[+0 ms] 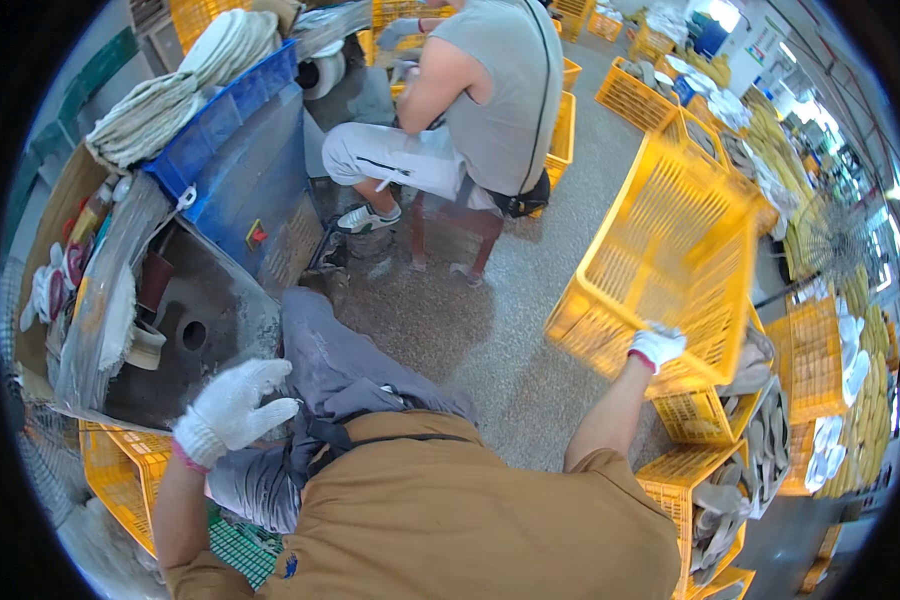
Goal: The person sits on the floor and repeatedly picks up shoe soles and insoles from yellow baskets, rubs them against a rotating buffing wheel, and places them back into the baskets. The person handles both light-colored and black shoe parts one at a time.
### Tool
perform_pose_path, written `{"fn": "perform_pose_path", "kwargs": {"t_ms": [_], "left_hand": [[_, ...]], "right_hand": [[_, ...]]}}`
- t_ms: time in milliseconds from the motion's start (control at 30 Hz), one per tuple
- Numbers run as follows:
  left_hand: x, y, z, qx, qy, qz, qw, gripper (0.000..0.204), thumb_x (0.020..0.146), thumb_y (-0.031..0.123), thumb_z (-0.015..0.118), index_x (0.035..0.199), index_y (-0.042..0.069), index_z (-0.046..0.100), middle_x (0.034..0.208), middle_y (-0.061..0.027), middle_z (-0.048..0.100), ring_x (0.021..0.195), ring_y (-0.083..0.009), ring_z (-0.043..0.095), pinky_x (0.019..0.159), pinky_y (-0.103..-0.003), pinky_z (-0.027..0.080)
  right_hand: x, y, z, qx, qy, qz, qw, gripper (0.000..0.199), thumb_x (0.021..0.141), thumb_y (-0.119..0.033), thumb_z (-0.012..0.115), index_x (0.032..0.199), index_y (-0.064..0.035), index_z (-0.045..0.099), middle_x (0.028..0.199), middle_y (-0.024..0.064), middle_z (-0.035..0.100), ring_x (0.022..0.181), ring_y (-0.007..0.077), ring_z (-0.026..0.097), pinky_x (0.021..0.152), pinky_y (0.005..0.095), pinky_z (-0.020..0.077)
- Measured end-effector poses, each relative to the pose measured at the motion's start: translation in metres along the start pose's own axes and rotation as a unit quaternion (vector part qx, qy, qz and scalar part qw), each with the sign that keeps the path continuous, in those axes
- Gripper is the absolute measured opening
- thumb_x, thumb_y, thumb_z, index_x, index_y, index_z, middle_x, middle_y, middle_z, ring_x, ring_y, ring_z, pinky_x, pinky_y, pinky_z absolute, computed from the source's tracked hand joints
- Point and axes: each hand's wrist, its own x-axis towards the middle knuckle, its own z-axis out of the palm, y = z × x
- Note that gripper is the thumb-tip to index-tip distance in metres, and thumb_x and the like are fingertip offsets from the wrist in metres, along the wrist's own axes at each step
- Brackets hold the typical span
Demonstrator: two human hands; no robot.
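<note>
My right hand (658,345), in a white knitted glove with a pink cuff, grips the near rim of a large yellow slatted plastic crate (602,318). The crate is tilted, and nothing shows inside it. It hangs beside and partly over other crates on my right. My left hand (235,408), gloved the same way, is raised above my lap with thumb and fingers apart and holds nothing. It is nearest to the grey metal work table (220,300), which has a round hole in its top. A pale, sole-like piece (146,346) lies on that table.
A co-worker (500,90) sits ahead on a dark red stool (460,222). A blue bin (225,110) beside the table carries stacked pale soles (160,110). Crates of grey soles (720,515) line my right. Another yellow crate (115,475) stands at my lower left.
</note>
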Motion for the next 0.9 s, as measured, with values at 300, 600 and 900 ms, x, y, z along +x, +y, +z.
{"fn": "perform_pose_path", "kwargs": {"t_ms": [300, 600, 900], "left_hand": [[-0.090, -0.164, 0.081, -0.113, 0.273, -0.261, 0.919, 0.046, 0.101, 0.024, 0.072, 0.134, -0.007, 0.066, 0.121, -0.0208, 0.075, 0.108, -0.0272, 0.074, 0.096, -0.036, 0.057], [-0.227, -0.206, 0.157, -0.303, 0.638, -0.390, 0.590, 0.039, 0.111, 0.030, 0.064, 0.134, -0.001, 0.068, 0.106, -0.0046, 0.071, 0.090, -0.0108, 0.066, 0.082, -0.028, 0.057], [-0.341, -0.080, 0.421, -0.174, 0.473, -0.742, 0.443, 0.046, 0.101, 0.039, 0.070, 0.127, 0.001, 0.073, 0.125, -0.0228, 0.075, 0.118, -0.0388, 0.072, 0.100, -0.044, 0.056]], "right_hand": [[-0.318, 0.153, -0.069, -0.544, -0.124, 0.475, 0.680, 0.045, 0.102, -0.047, 0.058, 0.120, -0.0056, 0.055, 0.116, 0.0182, 0.063, 0.109, 0.0316, 0.061, 0.096, 0.0427, 0.0483], [-0.323, 0.225, -0.045, -0.801, -0.540, 0.136, 0.219, 0.061, 0.099, -0.049, 0.068, 0.124, 0.0061, 0.074, 0.128, 0.0242, 0.075, 0.127, 0.0391, 0.068, 0.107, 0.0465, 0.0539], [-0.318, 0.392, -0.007, -0.665, -0.734, 0.114, -0.079, 0.028, 0.103, -0.026, 0.057, 0.107, -0.0095, 0.079, 0.115, 0.0148, 0.079, 0.111, 0.0298, 0.075, 0.082, 0.0450, 0.0610]]}}
